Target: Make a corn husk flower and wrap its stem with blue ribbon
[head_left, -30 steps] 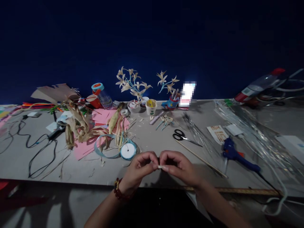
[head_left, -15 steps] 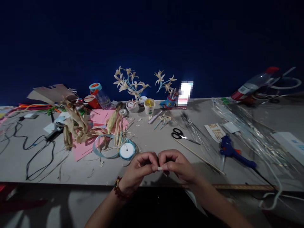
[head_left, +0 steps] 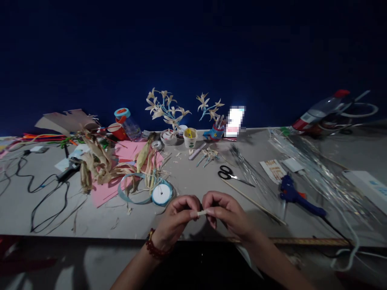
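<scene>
A small pale strip [head_left: 202,212], perhaps dried husk, spans the gap between my fingertips just above the table's front edge. My left hand [head_left: 180,213] pinches its left end between thumb and forefinger, and a beaded bracelet circles that wrist. At the right end my right hand [head_left: 225,212] grips it the same way. Left of my hands lies a spool of blue ribbon [head_left: 162,193]. Black-handled scissors [head_left: 231,175] rest beyond my right hand, beside a thin stick [head_left: 254,199].
Dried corn husks [head_left: 99,161] lie over pink paper [head_left: 104,193] on the left. Husk flowers [head_left: 166,108] stand at the back near a paper cup [head_left: 190,139]. To the right are a blue glue gun [head_left: 292,189], wires [head_left: 250,165] and a tilted bottle [head_left: 317,110]. Black cables [head_left: 50,201] run far left.
My fingertips have moved slightly apart, so more of the pale strip shows between them. Both hands still hold it. The view has shifted a little.
</scene>
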`<state>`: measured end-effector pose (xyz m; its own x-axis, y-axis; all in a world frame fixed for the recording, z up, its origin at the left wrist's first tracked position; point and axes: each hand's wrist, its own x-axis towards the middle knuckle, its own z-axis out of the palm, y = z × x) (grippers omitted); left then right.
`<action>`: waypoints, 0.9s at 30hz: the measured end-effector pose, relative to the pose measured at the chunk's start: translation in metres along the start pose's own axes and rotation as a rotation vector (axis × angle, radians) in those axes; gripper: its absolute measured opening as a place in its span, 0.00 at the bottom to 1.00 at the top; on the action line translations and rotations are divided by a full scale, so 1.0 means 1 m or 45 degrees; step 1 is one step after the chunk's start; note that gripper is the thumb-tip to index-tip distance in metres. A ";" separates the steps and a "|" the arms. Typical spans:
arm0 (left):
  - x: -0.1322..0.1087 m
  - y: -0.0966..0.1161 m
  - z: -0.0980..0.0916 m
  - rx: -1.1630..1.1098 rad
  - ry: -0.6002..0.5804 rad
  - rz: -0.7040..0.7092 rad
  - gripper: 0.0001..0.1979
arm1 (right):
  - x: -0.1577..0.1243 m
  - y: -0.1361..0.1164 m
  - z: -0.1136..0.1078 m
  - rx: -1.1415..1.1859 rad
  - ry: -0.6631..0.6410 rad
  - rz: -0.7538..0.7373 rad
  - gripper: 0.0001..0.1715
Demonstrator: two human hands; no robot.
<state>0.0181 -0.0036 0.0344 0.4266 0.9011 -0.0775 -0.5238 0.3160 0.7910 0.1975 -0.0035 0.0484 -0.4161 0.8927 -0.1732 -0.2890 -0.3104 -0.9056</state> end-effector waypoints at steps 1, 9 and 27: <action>0.000 0.000 0.000 0.002 0.001 -0.004 0.06 | 0.000 0.001 0.000 0.008 0.003 0.005 0.14; 0.001 0.004 0.001 0.166 0.057 -0.033 0.08 | 0.001 -0.003 0.001 -0.146 -0.008 0.004 0.17; -0.004 0.010 -0.004 1.382 0.130 1.060 0.15 | 0.004 0.004 0.005 0.173 0.169 0.091 0.15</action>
<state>0.0085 -0.0028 0.0405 0.1928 0.7408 0.6435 0.2592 -0.6710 0.6947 0.1906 -0.0030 0.0459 -0.3254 0.8990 -0.2930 -0.3802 -0.4081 -0.8300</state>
